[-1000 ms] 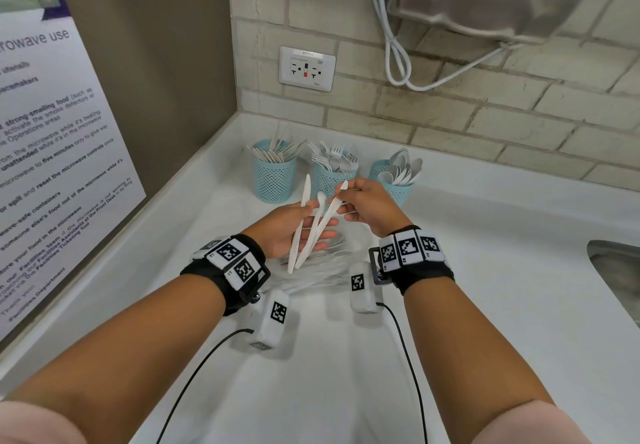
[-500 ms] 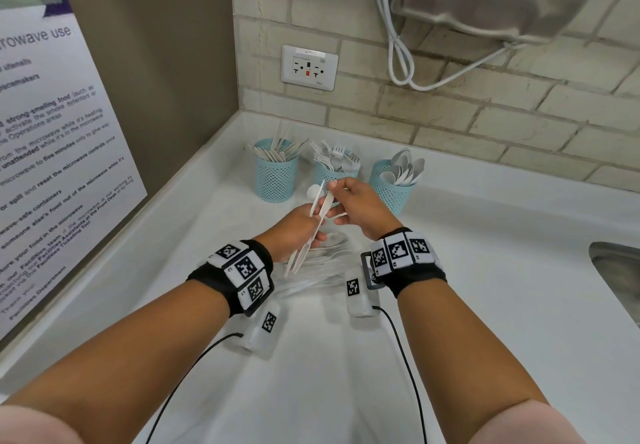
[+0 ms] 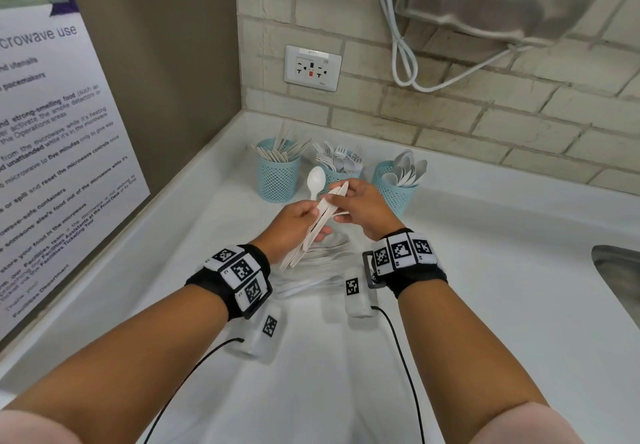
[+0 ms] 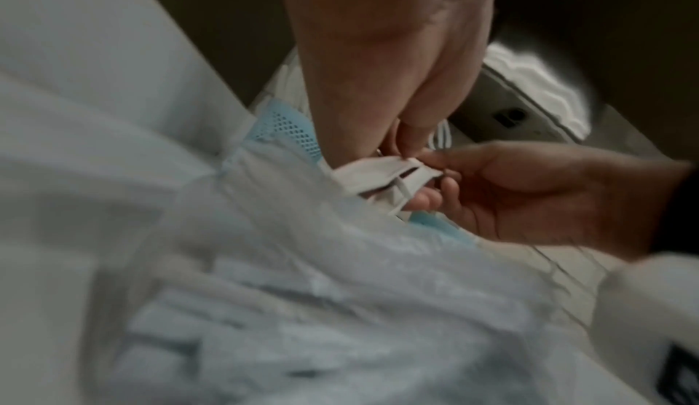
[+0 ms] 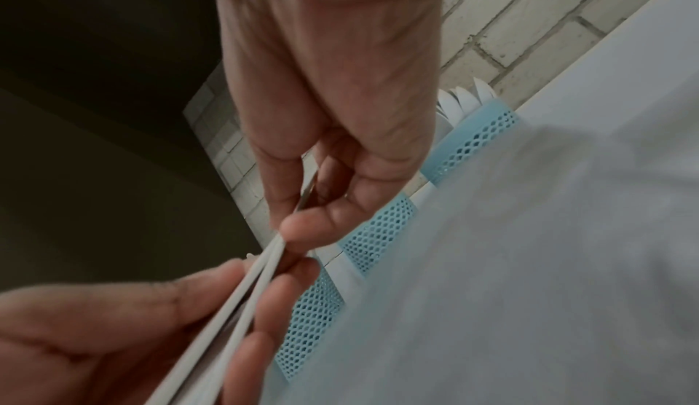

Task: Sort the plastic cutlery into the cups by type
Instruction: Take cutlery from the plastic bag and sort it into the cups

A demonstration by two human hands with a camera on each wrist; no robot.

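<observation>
Three teal mesh cups stand by the back wall: the knife cup (image 3: 277, 177), the fork cup (image 3: 334, 175) and the spoon cup (image 3: 394, 187). My left hand (image 3: 298, 224) grips a bundle of white knives (image 3: 313, 229) together with a white spoon (image 3: 316, 180) whose bowl points up. My right hand (image 3: 360, 208) pinches the upper ends of the knives (image 5: 265, 259). In the left wrist view the knife tips (image 4: 389, 176) sit between both hands' fingers. More loose white cutlery (image 3: 318, 270) lies on the counter under my hands.
A white counter (image 3: 485, 305) runs to a tiled wall with a socket (image 3: 312, 68) and a looped cable (image 3: 401, 59). A metal sink edge (image 3: 620, 281) is at the right. A printed notice (image 3: 52, 153) covers the left panel.
The knives that stood fanned apart have been gathered into one bundle in my left hand. My right hand stays on their upper ends, and the spoon now sticks up above them.
</observation>
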